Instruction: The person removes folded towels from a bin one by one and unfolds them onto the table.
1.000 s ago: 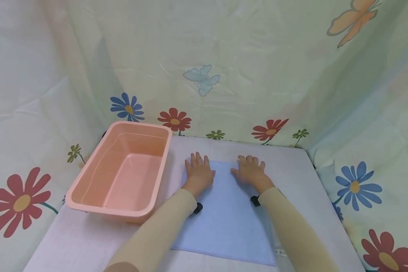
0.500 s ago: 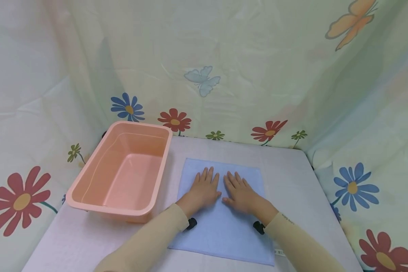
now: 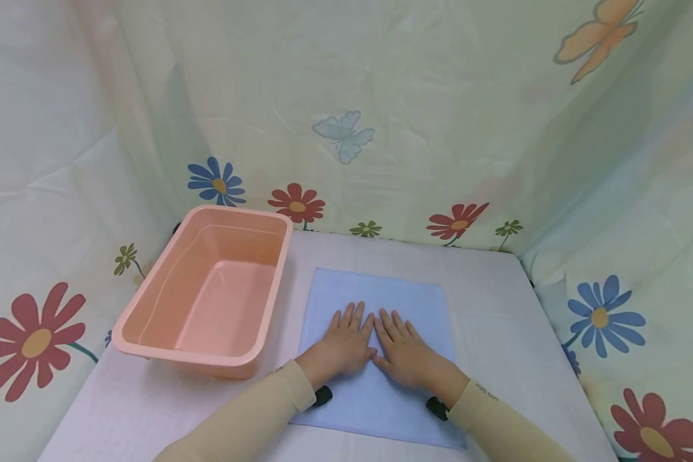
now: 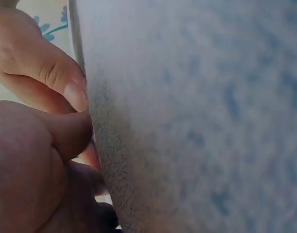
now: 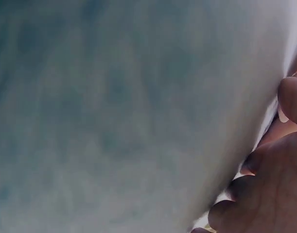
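A light blue towel (image 3: 404, 292) lies spread flat on the white-covered table. My left hand (image 3: 346, 343) rests on its middle with fingers straight and pointing away from me. Beside it, my right hand (image 3: 407, 353) lies flat on the same towel, fingers extended. The thumbs and index fingertips of the two hands come together at the centre. In the left wrist view the towel (image 4: 197, 111) fills most of the frame, close up, with both hands at its left side. The right wrist view shows the towel (image 5: 114, 116) blurred, with fingertips (image 5: 231, 213) along its surface.
A pink plastic basin (image 3: 275, 282) stands at the left of the table, nothing visible inside it. Behind and at both sides hangs a pale curtain (image 3: 416, 128) printed with flowers and butterflies. The white table (image 3: 496, 308) extends to the right of the towel.
Both hands have slid from the towel's far edge back toward me and inward, until they meet near its middle. The towel's far edge is now uncovered; the basin has not moved.
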### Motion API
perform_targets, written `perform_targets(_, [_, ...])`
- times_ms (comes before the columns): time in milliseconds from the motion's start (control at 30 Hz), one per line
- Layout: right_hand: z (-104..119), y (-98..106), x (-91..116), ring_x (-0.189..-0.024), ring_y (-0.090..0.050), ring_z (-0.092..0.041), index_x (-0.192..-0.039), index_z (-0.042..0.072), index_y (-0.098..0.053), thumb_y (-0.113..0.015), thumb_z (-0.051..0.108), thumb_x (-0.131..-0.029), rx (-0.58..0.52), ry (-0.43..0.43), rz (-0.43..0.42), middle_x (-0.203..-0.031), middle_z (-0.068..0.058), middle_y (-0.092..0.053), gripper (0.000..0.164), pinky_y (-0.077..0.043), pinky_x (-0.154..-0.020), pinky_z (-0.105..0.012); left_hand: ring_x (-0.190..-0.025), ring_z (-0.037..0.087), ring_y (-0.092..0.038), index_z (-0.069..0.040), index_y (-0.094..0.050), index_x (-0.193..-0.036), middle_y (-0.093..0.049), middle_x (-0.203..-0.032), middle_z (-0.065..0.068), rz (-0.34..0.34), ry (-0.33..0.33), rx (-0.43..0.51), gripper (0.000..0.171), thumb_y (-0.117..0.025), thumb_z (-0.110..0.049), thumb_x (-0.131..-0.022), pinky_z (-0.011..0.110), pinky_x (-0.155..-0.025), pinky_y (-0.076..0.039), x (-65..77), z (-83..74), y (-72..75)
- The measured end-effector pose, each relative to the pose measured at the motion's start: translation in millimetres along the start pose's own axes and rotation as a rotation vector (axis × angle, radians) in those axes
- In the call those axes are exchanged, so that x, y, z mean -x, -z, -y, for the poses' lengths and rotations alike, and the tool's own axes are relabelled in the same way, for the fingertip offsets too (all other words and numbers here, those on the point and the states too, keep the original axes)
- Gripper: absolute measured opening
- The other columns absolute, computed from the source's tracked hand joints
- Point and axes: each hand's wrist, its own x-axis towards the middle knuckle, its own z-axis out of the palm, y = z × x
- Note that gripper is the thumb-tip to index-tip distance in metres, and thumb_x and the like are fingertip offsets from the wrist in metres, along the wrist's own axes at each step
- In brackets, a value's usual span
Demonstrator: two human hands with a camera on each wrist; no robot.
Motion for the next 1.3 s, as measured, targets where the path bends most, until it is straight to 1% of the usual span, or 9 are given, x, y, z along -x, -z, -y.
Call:
perform_targets(133, [2.8, -1.2, 0.8, -0.168, -0.003, -0.046, -0.172, 0.003, -0.013, -0.045, 0.049, -0.114, -0.009, -0.005, 0.008, -0.182, -0.018, -0.001, 0.081, -0.016, -0.132, -0.069, -0.171, 0.036, -0.004, -0.015, -0.019, -0.174, -0.003, -0.183, 0.015, 0.019, 0.004, 0.015, 0.078, -0.042, -0.056, -0.112, 0.056, -0.137, -0.014, -0.1, -1.0, -0.7])
perform_targets(300, [0.5, -1.6, -0.7, -0.169, -0.002, -0.045, -0.173, 0.006, -0.011, -0.043, 0.051, -0.114, -0.007, -0.025, 0.014, -0.182, -0.016, 0.000, 0.081, -0.016, -0.132, -0.069, -0.171, 0.035, -0.002, -0.017, -0.018, -0.174, -0.002, -0.183, 0.012, 0.039, 0.013, 0.032, 0.077, -0.042, -0.056, -0.112, 0.057, -0.137, -0.013, -1.0, -0.1, 3.0])
perform_targets(500, [-8.6, -0.8, -8.8, -0.169, 0.001, -0.044, -0.174, 0.011, -0.009, -0.044, 0.054, -0.113, -0.007, -0.068, 0.025, -0.183, -0.014, 0.003, 0.082, -0.014, -0.131, -0.072, -0.171, 0.034, -0.001, -0.023, -0.017, -0.175, -0.002, -0.184, 0.009, 0.059, 0.031, 0.049, 0.077, -0.043, -0.058, -0.111, 0.060, -0.136, -0.012, -4.8, 3.3, 9.2])
perform_targets(700, [-16.0, 7.5, -15.0, -0.168, 0.003, -0.046, -0.174, 0.013, -0.009, -0.046, 0.054, -0.112, -0.039, -0.132, 0.052, -0.183, -0.013, 0.004, 0.083, -0.009, -0.127, -0.080, -0.171, 0.036, -0.002, -0.035, -0.017, -0.174, -0.003, -0.184, 0.006, 0.059, 0.052, 0.066, 0.070, -0.043, -0.056, -0.112, 0.064, -0.135, -0.012, -15.5, 10.2, 10.3])
perform_targets(800, [-19.2, 10.4, -18.6, -0.168, 0.004, -0.047, -0.174, 0.015, -0.009, -0.046, 0.054, -0.112, -0.051, -0.163, 0.058, -0.183, -0.012, 0.005, 0.083, -0.007, -0.126, -0.082, -0.171, 0.037, -0.002, -0.040, -0.017, -0.173, -0.004, -0.184, 0.005, 0.054, 0.065, 0.076, 0.067, -0.042, -0.055, -0.113, 0.066, -0.135, -0.012, -21.0, 13.8, 11.4])
perform_targets(933, [-24.5, 14.1, -23.4, -0.168, 0.004, -0.049, -0.175, 0.016, -0.009, -0.045, 0.057, -0.112, -0.064, -0.197, 0.072, -0.183, -0.014, 0.006, 0.083, -0.006, -0.126, -0.082, -0.170, 0.039, 0.001, -0.040, -0.018, -0.173, -0.002, -0.184, 0.004, 0.051, 0.077, 0.117, 0.066, -0.040, -0.055, -0.113, 0.068, -0.134, -0.009, -28.8, 17.4, 12.8])
perform_targets(1033, [-31.0, 17.6, -27.7, -0.167, 0.005, -0.050, -0.175, 0.017, -0.009, -0.045, 0.059, -0.111, -0.079, -0.216, 0.075, -0.183, -0.015, 0.006, 0.085, -0.004, -0.125, -0.082, -0.170, 0.039, 0.001, -0.042, -0.019, -0.172, -0.002, -0.185, 0.003, 0.036, 0.095, 0.139, 0.065, -0.039, -0.056, -0.113, 0.070, -0.133, -0.008, -35.5, 20.9, 13.4])
perform_targets(1133, [-39.4, 21.2, -33.1, -0.167, 0.006, -0.051, -0.175, 0.017, -0.008, -0.044, 0.061, -0.110, -0.093, -0.233, 0.076, -0.183, -0.016, 0.007, 0.086, -0.003, -0.125, -0.083, -0.170, 0.040, 0.001, -0.043, -0.018, -0.172, -0.001, -0.184, 0.003, 0.014, 0.125, 0.133, 0.064, -0.038, -0.057, -0.113, 0.072, -0.132, -0.009, -42.0, 25.4, 13.1])
perform_targets(1300, [-53.5, 25.8, -41.3, -0.166, 0.009, -0.054, -0.175, 0.015, -0.006, -0.043, 0.062, -0.110, -0.124, -0.257, 0.088, -0.182, -0.018, 0.008, 0.089, -0.003, -0.125, -0.082, -0.170, 0.042, 0.003, -0.042, -0.017, -0.173, 0.000, -0.184, 0.004, -0.001, 0.169, 0.137, 0.064, -0.036, -0.058, -0.113, 0.074, -0.131, -0.008, -48.2, 31.9, 14.9])
